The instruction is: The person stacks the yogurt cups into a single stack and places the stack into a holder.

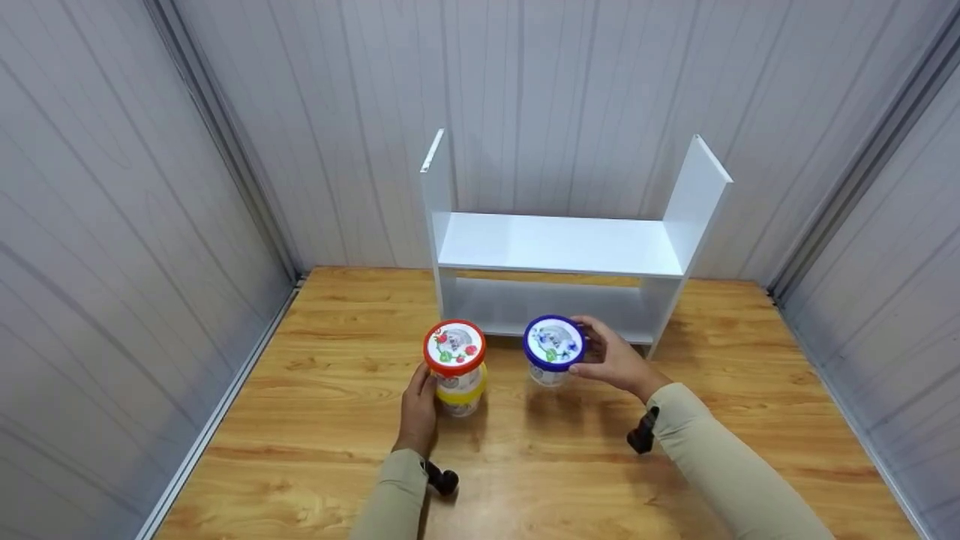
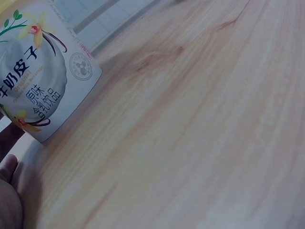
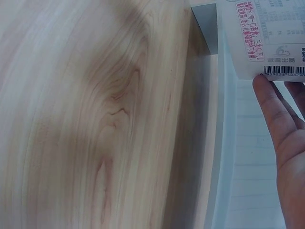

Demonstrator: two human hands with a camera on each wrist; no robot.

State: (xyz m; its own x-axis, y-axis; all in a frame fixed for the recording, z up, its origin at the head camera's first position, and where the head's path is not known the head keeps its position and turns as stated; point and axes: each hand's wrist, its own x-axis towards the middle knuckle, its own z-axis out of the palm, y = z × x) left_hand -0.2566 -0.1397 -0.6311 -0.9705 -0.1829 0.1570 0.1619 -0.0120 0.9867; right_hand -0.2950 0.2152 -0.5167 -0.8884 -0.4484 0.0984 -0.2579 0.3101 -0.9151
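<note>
On the wooden table point(image 1: 315, 435) a cup with a red lid point(image 1: 454, 346) sits on top of a cup with a yellow lid point(image 1: 462, 397). My left hand point(image 1: 417, 411) holds the lower cup from its left side, its fingers partly hidden behind it. The left wrist view shows that cup's printed front point(image 2: 38, 71) close up, with fingertips point(image 2: 8, 167) at its edge. To the right, my right hand point(image 1: 611, 360) grips a cup with a dark blue lid point(image 1: 553, 343) from its right side. This cup is upright above the table, its barcode side point(image 3: 271, 43) facing the right wrist view.
A white two-level shelf point(image 1: 562, 244) with tall side panels stands behind the cups, near the back wall point(image 1: 360, 135). Its lower board point(image 1: 551, 300) lies just beyond the blue-lidded cup. Light panel walls point(image 1: 97, 247) enclose the table left and right.
</note>
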